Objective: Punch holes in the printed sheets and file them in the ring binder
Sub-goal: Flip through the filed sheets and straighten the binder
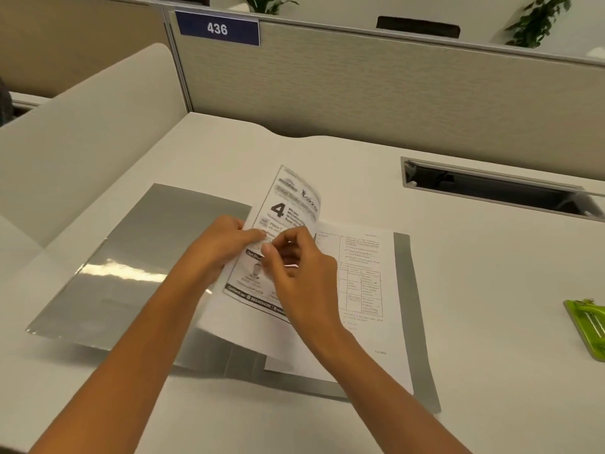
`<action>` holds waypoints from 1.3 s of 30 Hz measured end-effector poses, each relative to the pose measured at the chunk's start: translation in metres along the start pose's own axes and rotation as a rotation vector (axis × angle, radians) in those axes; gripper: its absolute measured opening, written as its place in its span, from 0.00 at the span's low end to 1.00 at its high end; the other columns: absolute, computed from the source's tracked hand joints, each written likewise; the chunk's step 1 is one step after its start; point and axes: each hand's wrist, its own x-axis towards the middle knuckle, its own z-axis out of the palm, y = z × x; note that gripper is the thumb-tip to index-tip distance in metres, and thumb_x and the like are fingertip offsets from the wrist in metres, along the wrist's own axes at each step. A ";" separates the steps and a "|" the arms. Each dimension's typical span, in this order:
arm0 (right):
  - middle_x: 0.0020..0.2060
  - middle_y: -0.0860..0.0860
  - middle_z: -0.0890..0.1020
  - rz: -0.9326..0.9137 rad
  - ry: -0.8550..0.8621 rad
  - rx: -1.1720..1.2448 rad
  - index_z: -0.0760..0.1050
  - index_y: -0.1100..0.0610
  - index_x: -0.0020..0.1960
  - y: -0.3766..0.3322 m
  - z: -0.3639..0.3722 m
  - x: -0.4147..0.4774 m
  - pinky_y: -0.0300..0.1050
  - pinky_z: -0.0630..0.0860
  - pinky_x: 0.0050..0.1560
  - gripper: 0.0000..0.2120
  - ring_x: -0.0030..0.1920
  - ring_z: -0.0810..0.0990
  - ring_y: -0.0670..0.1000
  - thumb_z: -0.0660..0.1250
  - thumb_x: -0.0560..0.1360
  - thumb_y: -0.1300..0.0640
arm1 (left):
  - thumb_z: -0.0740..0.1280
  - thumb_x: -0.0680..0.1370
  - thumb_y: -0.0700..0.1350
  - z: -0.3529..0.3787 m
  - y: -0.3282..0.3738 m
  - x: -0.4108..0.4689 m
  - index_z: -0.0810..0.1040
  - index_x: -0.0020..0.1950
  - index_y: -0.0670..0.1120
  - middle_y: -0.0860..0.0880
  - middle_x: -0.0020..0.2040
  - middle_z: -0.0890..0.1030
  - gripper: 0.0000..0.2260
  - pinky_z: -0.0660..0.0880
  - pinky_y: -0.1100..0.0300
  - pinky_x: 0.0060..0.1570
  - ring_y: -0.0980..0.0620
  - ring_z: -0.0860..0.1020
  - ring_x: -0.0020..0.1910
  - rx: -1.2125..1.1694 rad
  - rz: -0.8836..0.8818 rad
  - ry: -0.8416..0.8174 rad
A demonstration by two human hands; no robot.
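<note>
Both forearms reach in; left hand (226, 237) and right hand (296, 267) pinch printed sheet (288, 204) over open grey binder (137, 257) spine. Paper light, floppy, tears easily; grip near punched edge.

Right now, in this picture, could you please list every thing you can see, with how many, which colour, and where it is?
binder: one, grey, lying open on the desk in the middle.
printed sheets: several, exact number unclear, white with black print, on the binder's right half; the top one is lifted at the spine.
hole punch: one, green, at the desk's right edge, partly cut off.
desk: one, white.
cable slot: one, dark, at the desk's far right.
partition: one, beige, behind the desk.
number sign: one, blue, reads 436, on the partition's top left.
plants: two, green, behind the partition.
left hand: grip on the lifted sheet.
right hand: pinching the same sheet.
</note>
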 end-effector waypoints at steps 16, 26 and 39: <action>0.58 0.57 0.72 0.547 0.156 -1.029 0.66 0.59 0.64 0.095 -0.077 -0.050 0.46 0.70 0.55 0.26 0.56 0.71 0.56 0.67 0.74 0.44 | 0.66 0.77 0.39 -0.069 -0.055 0.019 0.77 0.49 0.35 0.41 0.36 0.85 0.07 0.81 0.53 0.26 0.45 0.84 0.31 -0.144 -0.240 -0.047; 0.55 0.57 0.75 0.727 0.050 -1.088 0.66 0.63 0.61 0.091 -0.092 -0.033 0.45 0.73 0.54 0.32 0.55 0.76 0.56 0.70 0.71 0.40 | 0.65 0.77 0.39 -0.069 -0.074 0.022 0.77 0.53 0.36 0.40 0.39 0.86 0.08 0.82 0.51 0.30 0.44 0.85 0.34 -0.200 -0.270 -0.066; 0.58 0.60 0.75 0.859 0.086 -0.852 0.63 0.66 0.63 0.088 -0.100 -0.017 0.48 0.74 0.51 0.36 0.58 0.76 0.59 0.78 0.67 0.49 | 0.66 0.77 0.40 -0.067 -0.056 0.013 0.79 0.51 0.36 0.39 0.43 0.85 0.08 0.82 0.50 0.34 0.44 0.85 0.34 -0.191 -0.197 -0.034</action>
